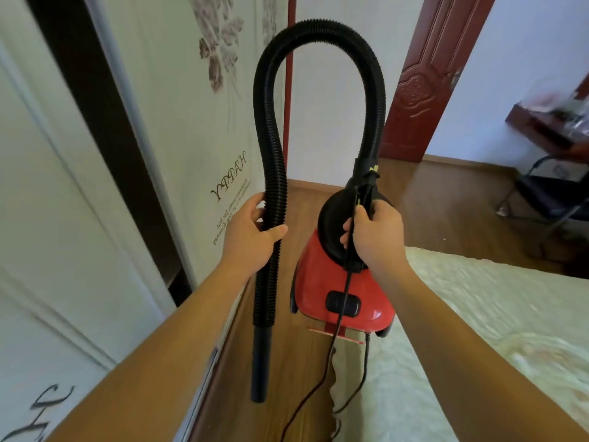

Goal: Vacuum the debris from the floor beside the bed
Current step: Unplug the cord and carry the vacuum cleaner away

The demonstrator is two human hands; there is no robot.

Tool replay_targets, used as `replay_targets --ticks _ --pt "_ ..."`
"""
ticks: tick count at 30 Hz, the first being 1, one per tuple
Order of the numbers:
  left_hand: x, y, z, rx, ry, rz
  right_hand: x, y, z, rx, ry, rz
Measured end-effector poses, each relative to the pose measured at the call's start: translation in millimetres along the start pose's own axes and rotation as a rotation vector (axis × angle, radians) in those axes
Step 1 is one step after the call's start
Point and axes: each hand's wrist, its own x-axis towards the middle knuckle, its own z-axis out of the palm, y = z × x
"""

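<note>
A red canister vacuum [322,282] with a black top hangs above the wooden floor [306,371], lifted by its handle. My right hand [374,232] grips that handle together with a black power cord [338,320]. A ribbed black hose [318,27] arches up from the vacuum's front and comes down on the left. My left hand [251,232] is closed around the hose, whose smooth nozzle end [261,368] points down at the floor. The bed [478,330] with a pale quilted cover lies to the right. No debris shows on the visible strip of floor.
A white wardrobe [95,186] with floral print and "HAPPY" lettering lines the left side, leaving a narrow floor strip beside the bed. A dark red door [430,74] stands ahead. A folding chair [548,196] and a reddish table [548,122] are at the far right.
</note>
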Motion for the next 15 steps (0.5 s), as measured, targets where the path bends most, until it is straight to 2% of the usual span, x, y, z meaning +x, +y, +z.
replay_targets --ticks 6,15 --pt "102 -18 35 -0.008 -0.023 0.003 100 6 18 0.004 0.041 0.017" --pt "269 -47 81 -0.037 -0.150 0.065 248 21 70 -0.021 0.126 0.072"
